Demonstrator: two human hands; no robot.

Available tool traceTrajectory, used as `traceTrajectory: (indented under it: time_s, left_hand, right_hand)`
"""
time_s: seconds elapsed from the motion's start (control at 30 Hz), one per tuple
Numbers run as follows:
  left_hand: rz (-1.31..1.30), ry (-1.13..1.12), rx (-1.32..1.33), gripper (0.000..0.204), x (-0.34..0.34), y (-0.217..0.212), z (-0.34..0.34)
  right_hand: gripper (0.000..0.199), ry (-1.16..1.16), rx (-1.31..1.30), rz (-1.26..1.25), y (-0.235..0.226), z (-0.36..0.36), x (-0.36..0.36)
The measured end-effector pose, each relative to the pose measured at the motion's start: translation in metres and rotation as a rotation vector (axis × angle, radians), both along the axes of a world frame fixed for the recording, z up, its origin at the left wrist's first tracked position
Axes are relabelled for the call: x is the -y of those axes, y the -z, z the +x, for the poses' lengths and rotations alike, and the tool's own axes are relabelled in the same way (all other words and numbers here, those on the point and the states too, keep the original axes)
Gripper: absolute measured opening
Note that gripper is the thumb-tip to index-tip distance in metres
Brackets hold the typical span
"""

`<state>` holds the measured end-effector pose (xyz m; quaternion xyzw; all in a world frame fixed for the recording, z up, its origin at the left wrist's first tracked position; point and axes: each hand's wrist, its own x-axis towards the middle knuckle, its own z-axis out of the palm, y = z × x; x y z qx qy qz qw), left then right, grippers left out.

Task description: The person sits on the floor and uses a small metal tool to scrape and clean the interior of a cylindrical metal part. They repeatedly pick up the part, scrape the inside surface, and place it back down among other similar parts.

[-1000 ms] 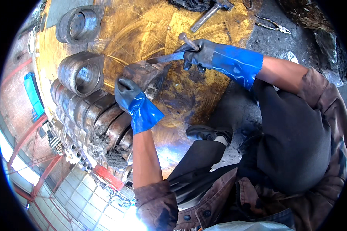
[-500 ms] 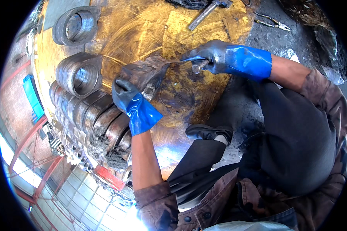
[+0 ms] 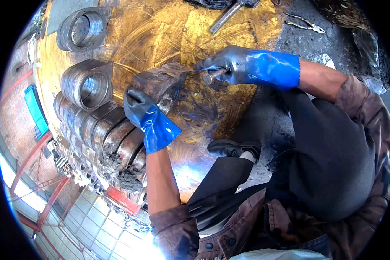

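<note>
My left hand (image 3: pixel 139 106), in a blue and dark glove, grips the near edge of a rusty metal block (image 3: pixel 157 84) lying on a yellow-stained metal plate (image 3: pixel 160 30). Over the block's right end, my right hand (image 3: pixel 229 65), gloved the same way, is closed around a thin metal tool (image 3: pixel 190 69) with a short round handle. The tool's flat blade points left and rests on the block's top edge. My black shoe (image 3: pixel 232 148) stands on the plate below the block.
Heavy steel rings (image 3: pixel 87 86) lie stacked in a row to the left, one more ring (image 3: pixel 81 30) at the far left. A hammer (image 3: pixel 229 11) and pliers (image 3: pixel 307 24) lie at the top. Dark gritty floor is on the right.
My right hand has lifted slightly and shifted right, with the tool's blade now laid on the block's upper edge. My left hand has stayed on the block.
</note>
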<state>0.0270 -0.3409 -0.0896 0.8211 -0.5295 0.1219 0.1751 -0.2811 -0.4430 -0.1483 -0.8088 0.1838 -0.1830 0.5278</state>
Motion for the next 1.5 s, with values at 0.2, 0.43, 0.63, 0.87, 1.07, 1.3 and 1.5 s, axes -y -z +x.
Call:
traceTrajectory:
  time_s: [0.2,0.43,0.63,0.87,1.07,1.3,1.5]
  left_hand:
    - [-0.023,0.014,-0.01,0.031,0.004,0.0,-0.002]
    - [0.034,-0.012,-0.06,0.031,0.002,-0.003,-0.003]
    - [-0.013,-0.003,-0.055,0.031,-0.002,-0.001,-0.001]
    - [-0.02,0.002,-0.046,0.032,0.006,-0.001,-0.007]
    - [-0.046,0.033,0.014,0.032,0.002,0.004,0.004]
    - [0.021,-0.008,-0.065,0.032,-0.002,0.004,0.006]
    - [0.023,-0.008,-0.097,0.034,0.002,0.005,0.004]
  right_hand:
    - [0.009,0.036,0.208,0.745,0.04,0.01,-0.005]
    - [0.016,0.051,0.294,0.982,0.084,0.024,0.004]
    - [0.031,0.098,0.119,0.613,0.059,-0.001,-0.007]
    - [0.033,0.066,-0.078,0.434,0.012,-0.006,0.008]
    - [0.021,0.254,-0.251,0.663,0.002,0.019,0.018]
    - [0.051,0.134,-0.223,0.216,0.031,-0.015,0.012]
    - [0.059,0.059,-0.263,0.173,0.024,-0.009,0.003]
